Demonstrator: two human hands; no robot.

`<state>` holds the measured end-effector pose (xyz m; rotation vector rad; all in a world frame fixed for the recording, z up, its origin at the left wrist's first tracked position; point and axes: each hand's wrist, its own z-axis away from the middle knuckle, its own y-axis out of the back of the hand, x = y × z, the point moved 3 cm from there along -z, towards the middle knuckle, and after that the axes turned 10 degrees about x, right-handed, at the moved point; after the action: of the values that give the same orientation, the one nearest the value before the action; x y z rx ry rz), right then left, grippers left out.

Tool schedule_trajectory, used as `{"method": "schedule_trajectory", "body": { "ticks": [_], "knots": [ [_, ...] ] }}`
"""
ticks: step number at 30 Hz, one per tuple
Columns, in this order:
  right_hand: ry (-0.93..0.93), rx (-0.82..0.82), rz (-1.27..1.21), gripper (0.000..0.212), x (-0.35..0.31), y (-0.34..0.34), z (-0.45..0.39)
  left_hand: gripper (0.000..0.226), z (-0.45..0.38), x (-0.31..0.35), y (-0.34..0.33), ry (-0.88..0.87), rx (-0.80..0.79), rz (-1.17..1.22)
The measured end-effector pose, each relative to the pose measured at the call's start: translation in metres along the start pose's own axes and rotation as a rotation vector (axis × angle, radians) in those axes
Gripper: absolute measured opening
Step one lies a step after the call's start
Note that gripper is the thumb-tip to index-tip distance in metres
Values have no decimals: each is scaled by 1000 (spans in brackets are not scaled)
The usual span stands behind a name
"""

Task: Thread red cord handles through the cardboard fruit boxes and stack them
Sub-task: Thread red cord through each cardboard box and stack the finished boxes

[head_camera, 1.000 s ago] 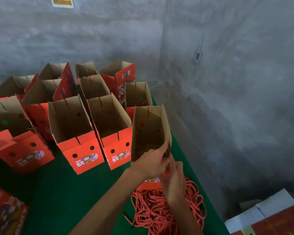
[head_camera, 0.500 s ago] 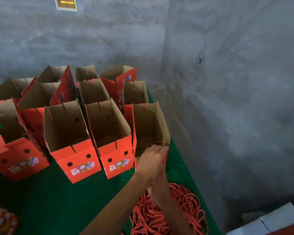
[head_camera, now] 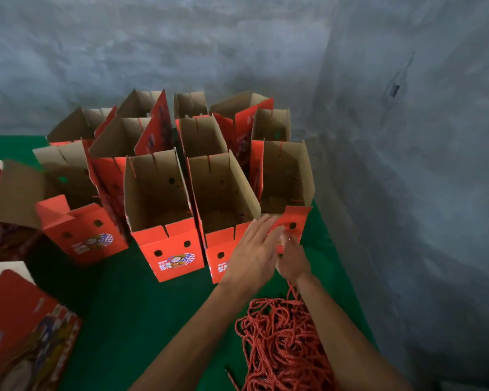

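Two hands at red-fronted open cardboard box (head_camera: 287, 193): left hand (head_camera: 254, 255) fingers straight, steadying; right hand (head_camera: 291, 258) grip unclear. Feed red twisted cord (head_camera: 292, 289) thru hole just beyond fingertips.

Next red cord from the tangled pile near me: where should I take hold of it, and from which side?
Judging by the pile of red twisted cords, pinch the strand rising toward the right hand; it stands clear of the tangle. Come from above, on the green table side, since loops below interlock and would drag others along.
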<state>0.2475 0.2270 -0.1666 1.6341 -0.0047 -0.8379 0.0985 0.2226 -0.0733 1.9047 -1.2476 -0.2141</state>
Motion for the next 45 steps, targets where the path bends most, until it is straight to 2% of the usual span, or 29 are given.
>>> {"method": "schedule_trajectory", "body": {
  "ticks": [4, 6, 8, 9, 13, 14, 17, 21, 23, 26, 28, 30, 32, 34, 36, 38, 42, 45],
  "knots": [
    [49, -70, -44, 64, -8, -5, -3, 48, 19, -19, 14, 94, -41, 3],
    [38, -49, -44, 49, -12, -11, 8, 48, 31, -27, 24, 134, -40, -33],
    [-15, 33, -113, 23, -20, -18, 29, 48, 44, -34, 36, 164, -22, -70],
    [-37, 64, -132, 19, -26, -23, 43, 47, 52, -38, 43, 184, -16, -93],
    [86, 118, -307, 32, -75, -55, 109, 46, 83, -56, 78, 305, 17, -147],
    [130, 107, -373, 30, -93, -65, 123, 46, 94, -63, 90, 332, 35, -166],
    [230, -28, -512, 15, -148, -93, 154, 48, 129, -82, 130, 447, 68, -287],
    [360, -149, -629, 40, -222, -119, 186, 56, 181, -107, 199, 680, 5, -606],
    [418, -232, -640, 37, -252, -132, 201, 61, 202, -120, 233, 826, 8, -776],
    [475, -314, -641, 40, -282, -144, 218, 64, 225, -137, 275, 1076, 5, -863],
    [491, -340, -638, 44, -293, -148, 228, 66, 234, -145, 291, 1128, -36, -871],
    [512, -373, -634, 47, -299, -151, 235, 60, 232, -149, 298, 1122, -61, -820],
    [538, -422, -669, 47, -300, -154, 241, 37, 222, -149, 299, 1108, -23, -734],
    [560, -459, -698, 49, -299, -154, 243, 23, 209, -145, 296, 1087, -44, -676],
    [595, -416, -676, 58, -296, -151, 242, 19, 196, -139, 286, 1063, -78, -589],
    [605, -305, -639, 65, -288, -143, 238, 16, 184, -131, 273, 1031, -91, -472],
    [507, -90, -685, 42, -243, -119, 223, 27, 159, -115, 243, 989, -164, -203],
    [358, -65, -604, 30, -188, -110, 209, 21, 145, -93, 208, 1063, -317, 145]
  ]
}}
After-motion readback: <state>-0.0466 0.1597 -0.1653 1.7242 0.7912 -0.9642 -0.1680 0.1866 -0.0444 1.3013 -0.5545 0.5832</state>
